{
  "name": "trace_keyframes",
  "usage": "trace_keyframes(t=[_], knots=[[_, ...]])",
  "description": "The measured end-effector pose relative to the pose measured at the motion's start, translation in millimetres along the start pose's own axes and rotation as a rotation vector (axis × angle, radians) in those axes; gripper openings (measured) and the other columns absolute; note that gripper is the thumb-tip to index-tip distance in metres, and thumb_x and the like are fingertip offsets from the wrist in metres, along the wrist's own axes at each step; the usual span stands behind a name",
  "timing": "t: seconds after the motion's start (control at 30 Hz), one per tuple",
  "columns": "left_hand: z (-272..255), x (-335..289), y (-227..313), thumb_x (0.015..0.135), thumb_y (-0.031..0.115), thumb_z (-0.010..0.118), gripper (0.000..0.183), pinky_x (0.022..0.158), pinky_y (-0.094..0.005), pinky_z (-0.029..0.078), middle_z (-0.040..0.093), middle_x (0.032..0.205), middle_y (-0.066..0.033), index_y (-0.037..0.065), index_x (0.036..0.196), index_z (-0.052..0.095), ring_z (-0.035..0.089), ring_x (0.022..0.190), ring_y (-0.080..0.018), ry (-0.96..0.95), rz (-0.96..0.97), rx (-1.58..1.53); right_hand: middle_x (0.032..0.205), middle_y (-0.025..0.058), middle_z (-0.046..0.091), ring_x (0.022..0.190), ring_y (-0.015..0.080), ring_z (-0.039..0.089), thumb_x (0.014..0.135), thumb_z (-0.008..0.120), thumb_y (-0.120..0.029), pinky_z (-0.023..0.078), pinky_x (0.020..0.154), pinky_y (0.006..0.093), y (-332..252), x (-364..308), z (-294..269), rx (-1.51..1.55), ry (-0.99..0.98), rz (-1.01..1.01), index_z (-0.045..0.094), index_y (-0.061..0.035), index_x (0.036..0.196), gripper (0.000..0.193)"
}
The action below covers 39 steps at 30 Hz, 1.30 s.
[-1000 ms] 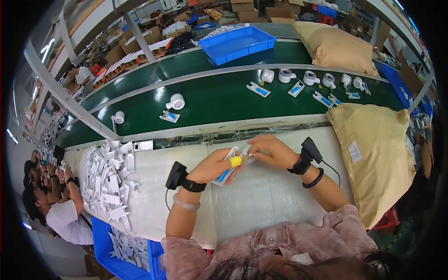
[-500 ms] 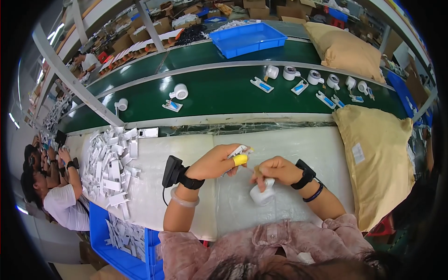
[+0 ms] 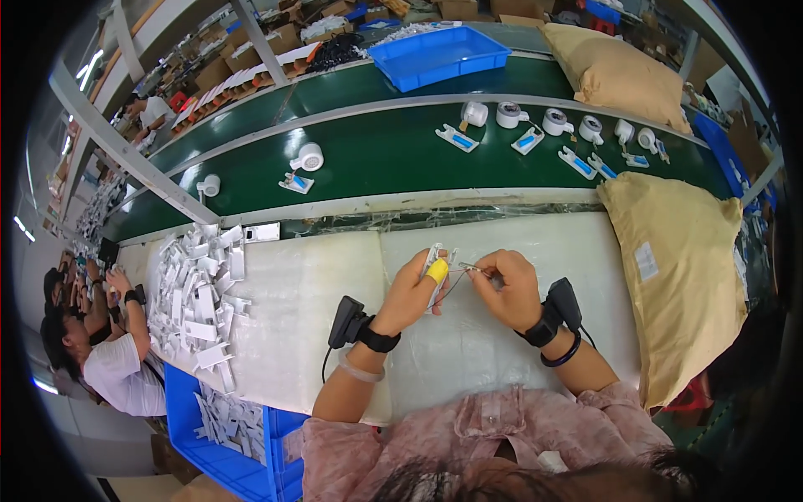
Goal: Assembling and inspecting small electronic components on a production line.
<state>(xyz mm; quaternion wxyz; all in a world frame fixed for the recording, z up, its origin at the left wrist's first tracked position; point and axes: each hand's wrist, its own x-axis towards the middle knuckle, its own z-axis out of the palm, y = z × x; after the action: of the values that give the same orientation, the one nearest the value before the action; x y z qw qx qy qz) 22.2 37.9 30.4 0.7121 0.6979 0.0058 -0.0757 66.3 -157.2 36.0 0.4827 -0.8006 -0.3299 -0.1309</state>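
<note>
My left hand (image 3: pixel 416 289), with a yellow wrap on the thumb, is closed round a narrow white plastic casing (image 3: pixel 434 253) held upright above the mat. My right hand (image 3: pixel 508 289) faces it a short way to the right, thumb and fingers pinched on a thin dark wire (image 3: pixel 456 283). The wire curves between the casing and my right fingertips. Something small and shiny shows at that pinch, too small to name. Both hands are raised over the middle of the pale padded mat (image 3: pixel 335 335).
Beyond the mat runs a green conveyor belt (image 3: pixel 368 163) carrying several white round-headed units (image 3: pixel 310 156) with blue-centred casings (image 3: pixel 457 139). White casings lie heaped (image 3: pixel 196 301) at left, above a blue bin (image 3: pixel 276 443). A kraft bag (image 3: pixel 677 284) stands right; a blue tray (image 3: pixel 439 58) sits behind. A co-worker (image 3: pixel 125 368) works at far left.
A white round-headed unit under my right hand has gone from view. My right hand has moved up and slightly right, now pinching the wire. The casing in my left hand is more upright.
</note>
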Motion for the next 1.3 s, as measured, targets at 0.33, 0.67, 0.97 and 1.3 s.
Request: trace_keyframes(t=[0.33, 0.67, 0.97, 1.3], knots=[[17.8, -12.7, -11.5, 0.088, 0.002, 0.037, 0.044, 0.052, -0.0275, 0.05, 0.058, 0.088, -0.0086, 0.002, 0.131, 0.044, 0.056, 0.066, -0.0131, 0.002, 0.07, -0.184, 0.085, 0.0091, 0.067, 0.08, 0.0267, 0.063, 0.078, 0.073, 0.0, 0.049, 0.071, 0.0354, 6.0, -9.3, 8.2, 0.0, 0.045, -0.237, 0.068, -0.0051, 0.093, 0.017], [26.1, -19.9, -9.6, 0.083, -0.003, 0.038, 0.05, 0.058, -0.0239, 0.047, 0.057, 0.091, -0.0062, 0.001, 0.132, 0.043, 0.052, 0.067, -0.0087, 0.044, 0.204, 0.059, 0.09, 0.0063, 0.069, 0.075, 0.0242, 0.064, 0.069, 0.076, 0.001, 0.05, 0.066, 0.0336, 9.6, -12.1, 8.2, 0.064, 0.096, -0.31, 0.069, -0.0061, 0.09, 0.024], [25.0, -22.8, -5.2, 0.078, 0.001, 0.048, 0.044, 0.086, -0.0347, 0.047, 0.061, 0.103, -0.019, -0.003, 0.122, 0.049, 0.06, 0.093, -0.0297, 0.045, 0.109, 0.057, 0.088, 0.0057, 0.067, 0.074, 0.0234, 0.063, 0.067, 0.077, 0.002, 0.049, 0.064, 0.0331, 10.2, -13.0, 9.9, 0.073, 0.099, -0.305, 0.07, -0.0076, 0.091, 0.027], [19.8, -26.4, -4.8, 0.076, 0.003, 0.049, 0.049, 0.086, -0.0329, 0.047, 0.06, 0.106, -0.0182, -0.004, 0.124, 0.048, 0.06, 0.093, -0.0274, -0.034, 0.129, -0.02, 0.085, 0.0072, 0.067, 0.071, 0.0251, 0.061, 0.064, 0.075, 0.0, 0.049, 0.061, 0.0336, 10.7, -9.4, 5.4, -0.014, 0.094, -0.473, 0.07, -0.0043, 0.092, 0.028]])
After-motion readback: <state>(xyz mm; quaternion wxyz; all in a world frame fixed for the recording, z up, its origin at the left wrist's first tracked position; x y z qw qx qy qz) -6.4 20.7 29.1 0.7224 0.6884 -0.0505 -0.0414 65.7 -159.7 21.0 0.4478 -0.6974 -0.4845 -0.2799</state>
